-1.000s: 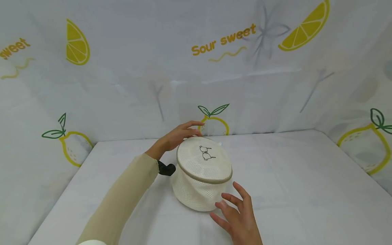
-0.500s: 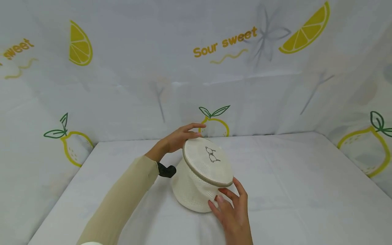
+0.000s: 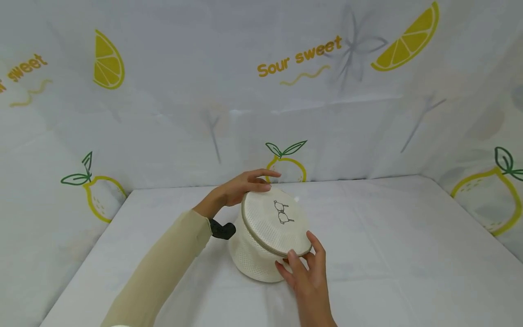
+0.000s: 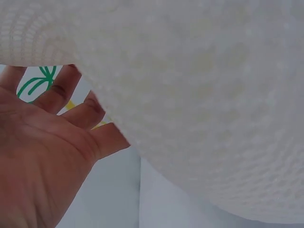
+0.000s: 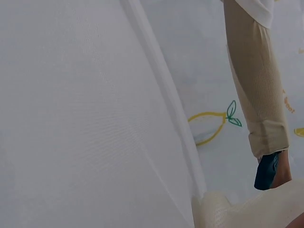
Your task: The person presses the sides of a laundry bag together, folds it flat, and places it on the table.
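A cream mesh laundry bag (image 3: 257, 263) stands on the white-covered table, its round lid tilted toward the right front. The lid carries a dark glasses-shaped drawing and a beige zipper round its edge. My left hand (image 3: 244, 187) holds the far left rim, thumb over the lid. In the left wrist view, that hand's fingers (image 4: 84, 113) reach behind the mesh, their tips partly hidden. At the near right rim my right hand (image 3: 308, 277) grips the edge, thumb on the zipper side. The right wrist view shows only a bit of the bag (image 5: 247, 211).
A black device (image 3: 222, 230) sticks out from the left wrist, close beside the bag. The white tabletop (image 3: 388, 254) extends to both sides. Behind it hangs a white curtain (image 3: 196, 59) printed with lemons and lettering.
My right hand has moved up and left from beside the bag to its near rim. The lid has shifted right and tilted more. My left hand has stayed at the far rim.
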`<act>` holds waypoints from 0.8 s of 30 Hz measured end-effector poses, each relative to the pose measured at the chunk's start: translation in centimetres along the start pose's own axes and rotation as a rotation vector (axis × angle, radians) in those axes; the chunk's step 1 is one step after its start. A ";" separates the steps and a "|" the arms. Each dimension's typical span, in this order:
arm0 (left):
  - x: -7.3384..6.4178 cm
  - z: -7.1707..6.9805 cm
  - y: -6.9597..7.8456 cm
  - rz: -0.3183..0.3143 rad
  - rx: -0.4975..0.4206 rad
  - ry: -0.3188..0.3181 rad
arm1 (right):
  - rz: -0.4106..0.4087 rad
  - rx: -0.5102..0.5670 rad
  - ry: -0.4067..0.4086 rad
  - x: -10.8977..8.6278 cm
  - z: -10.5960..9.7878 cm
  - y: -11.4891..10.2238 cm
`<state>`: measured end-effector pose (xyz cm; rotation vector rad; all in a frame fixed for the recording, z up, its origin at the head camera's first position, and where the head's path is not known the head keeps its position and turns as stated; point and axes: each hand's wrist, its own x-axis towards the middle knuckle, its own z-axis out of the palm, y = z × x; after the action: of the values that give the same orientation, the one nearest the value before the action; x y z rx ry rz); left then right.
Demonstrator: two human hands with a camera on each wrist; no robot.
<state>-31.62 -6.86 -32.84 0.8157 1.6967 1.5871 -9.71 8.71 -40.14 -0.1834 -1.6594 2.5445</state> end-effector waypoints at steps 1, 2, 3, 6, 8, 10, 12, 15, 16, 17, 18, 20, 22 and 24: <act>-0.1 0.0 -0.1 0.002 -0.012 -0.002 | -0.004 0.002 -0.011 0.2 0.0 0.2; -0.2 -0.1 -0.2 0.005 -0.024 -0.004 | -0.011 0.004 -0.022 0.3 0.0 0.3; -0.3 -0.1 -0.3 0.008 -0.036 -0.008 | -0.019 0.005 -0.029 0.5 0.1 0.3; -0.7 -0.3 -0.7 0.019 -0.066 -0.013 | -0.045 -0.010 -0.047 0.6 0.6 0.2; -1.0 -0.3 -1.1 0.034 -0.081 -0.018 | -0.082 -0.036 -0.057 0.6 1.1 -0.1; -1.3 -0.3 -1.3 0.047 -0.090 -0.021 | -0.099 -0.073 -0.042 0.5 1.7 -0.4; -1.6 -0.3 -1.5 0.058 -0.102 -0.023 | -0.108 -0.101 -0.026 0.3 2.2 -0.8; -1.9 -0.1 -1.9 0.064 -0.141 -0.038 | -0.092 -0.124 0.004 0.2 2.6 -1.1; -1.9 0.0 -2.0 0.066 -0.157 -0.044 | -0.087 -0.134 0.010 0.2 2.7 -1.2; -2.0 0.0 -2.1 0.066 -0.166 -0.050 | -0.083 -0.139 0.017 0.2 2.8 -1.2; -2.0 0.1 -2.2 0.066 -0.177 -0.054 | -0.082 -0.151 0.024 0.3 2.9 -1.1; -2.2 0.4 -2.4 0.070 -0.192 -0.062 | -0.091 -0.166 0.028 0.5 3.0 -0.9; -2.4 0.6 -2.4 0.071 -0.198 -0.070 | -0.110 -0.170 0.031 0.7 3.0 -0.5; -2.5 0.7 -2.7 0.070 -0.212 -0.079 | -0.122 -0.162 0.034 1.0 3.1 0.1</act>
<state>-29.57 -8.66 -35.39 0.8254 1.4296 1.7239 -11.19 6.07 -39.01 -0.1321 -1.8049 2.3080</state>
